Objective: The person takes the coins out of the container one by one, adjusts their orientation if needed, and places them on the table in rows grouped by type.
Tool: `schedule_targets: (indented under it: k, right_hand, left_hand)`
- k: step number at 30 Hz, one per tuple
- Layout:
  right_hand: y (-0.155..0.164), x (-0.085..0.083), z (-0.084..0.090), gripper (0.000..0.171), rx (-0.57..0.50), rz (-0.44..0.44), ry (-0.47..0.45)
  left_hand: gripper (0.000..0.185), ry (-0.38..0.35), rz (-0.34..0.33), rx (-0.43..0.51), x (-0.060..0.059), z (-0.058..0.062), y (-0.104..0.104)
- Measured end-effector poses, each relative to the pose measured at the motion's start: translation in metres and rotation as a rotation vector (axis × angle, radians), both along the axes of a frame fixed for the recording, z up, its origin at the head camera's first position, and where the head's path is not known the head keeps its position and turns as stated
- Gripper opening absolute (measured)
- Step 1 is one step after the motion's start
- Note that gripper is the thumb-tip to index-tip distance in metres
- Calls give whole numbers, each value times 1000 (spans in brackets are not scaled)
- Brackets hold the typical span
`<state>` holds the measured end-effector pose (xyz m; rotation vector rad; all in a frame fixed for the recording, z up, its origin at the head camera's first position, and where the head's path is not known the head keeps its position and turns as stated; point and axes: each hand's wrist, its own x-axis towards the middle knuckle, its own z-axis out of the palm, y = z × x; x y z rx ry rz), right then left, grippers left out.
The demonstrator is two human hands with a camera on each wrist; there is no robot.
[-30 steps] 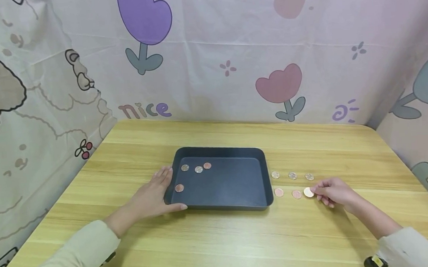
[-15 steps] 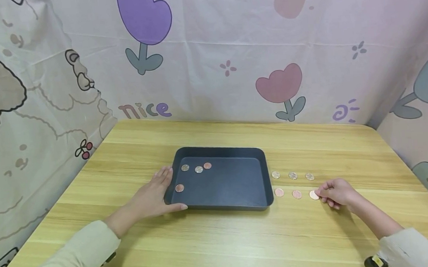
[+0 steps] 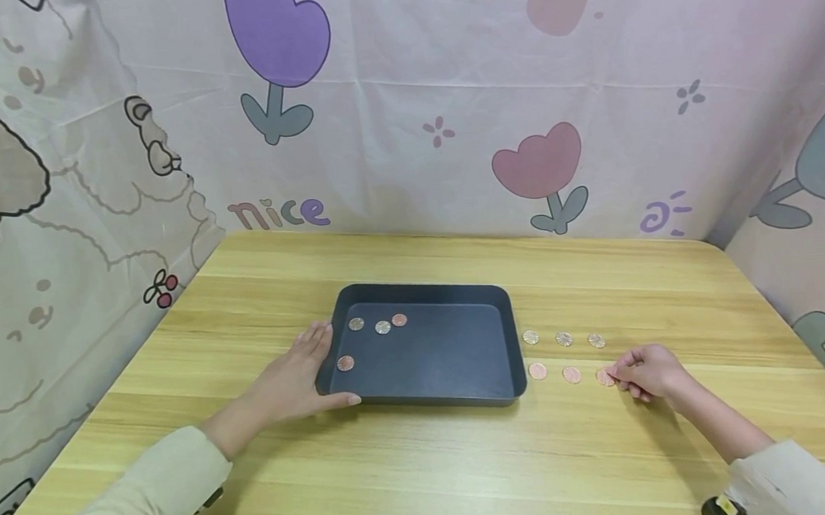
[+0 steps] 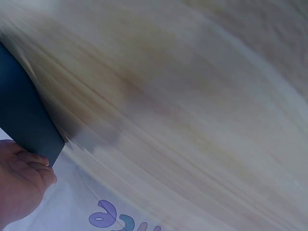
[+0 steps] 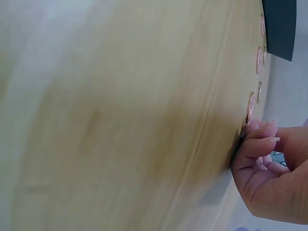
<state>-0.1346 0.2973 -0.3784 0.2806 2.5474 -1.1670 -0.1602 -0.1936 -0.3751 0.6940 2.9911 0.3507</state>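
Small round copper-toned coin, flat on grained wooden table, pinched at its edge by right hand fingertips.

One dark tray sits on the bench. Four coins lie inside it: three in a far row, one nearer at the left. Six coins lie on the bench to its right, in two rows of three. Two hands are in view.
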Motion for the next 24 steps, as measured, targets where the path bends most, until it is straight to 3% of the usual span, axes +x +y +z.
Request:
schedule_targets:
  k: [5, 16, 24]
  right_hand:
    - [-3, -1, 3, 16, -24, -8, 35]
    - [-31, -6, 22, 24, -208, 22, 150]
    - [-56, -14, 33, 25, -249, 52, 225]
  left_hand:
    - [112, 7, -3, -2, 0, 0, 0]
    - [113, -12, 13, -4, 0, 0, 0]
    - [113, -6, 10, -7, 0, 0, 0]
